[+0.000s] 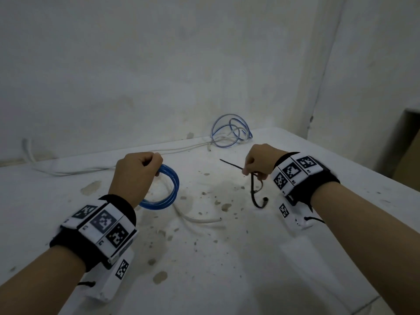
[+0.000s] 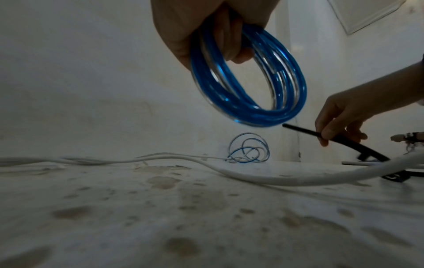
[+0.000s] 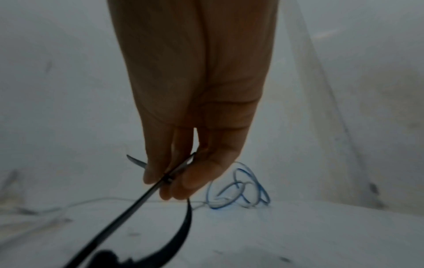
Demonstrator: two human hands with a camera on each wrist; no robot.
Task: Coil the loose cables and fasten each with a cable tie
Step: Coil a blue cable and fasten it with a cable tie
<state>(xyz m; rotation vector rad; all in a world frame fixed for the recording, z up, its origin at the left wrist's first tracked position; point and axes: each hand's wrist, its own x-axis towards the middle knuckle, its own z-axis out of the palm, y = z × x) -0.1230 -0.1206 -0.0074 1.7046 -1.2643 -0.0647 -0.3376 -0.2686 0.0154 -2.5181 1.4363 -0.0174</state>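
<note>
White and stained, the surface [image 1: 227, 258] carries everything here. A long white cable [image 1: 75, 170] trails across its far side from 9 o'clock toward 12, ending near a loose blue cable [image 1: 230, 130] that springs up in open loops against the wall at 12 o'clock. Those loops hold their own shape, so this cable looks springy and likely to uncoil once released.

Next in size is the blue coil [image 1: 167, 189], several turns of glossy, translucent sheathing gathered into one ring at about 10 o'clock from the centre. It looks light but slick and elastic; the turns would probably fan apart unless squeezed together at one spot, and the tie is best passed around the free arc opposite that grip. A short white cable end [image 1: 200, 220] lies on the surface just below it.

The left hand [image 1: 136, 171] is curled into a fist around the coil's top, knuckles up, wrist raised, so the ring hangs clear of the surface.

Smallest is the black cable tie [image 1: 254, 189], thin, flexible and light. The right hand [image 1: 259, 162], at 2 o'clock, pinches it between thumb and fingertips [image 3: 193, 181], palm down; its pointed tip aims toward the coil, and the tail droops in a curve to the surface. More black ties seem to hang from the same pinch, blurred.
</note>
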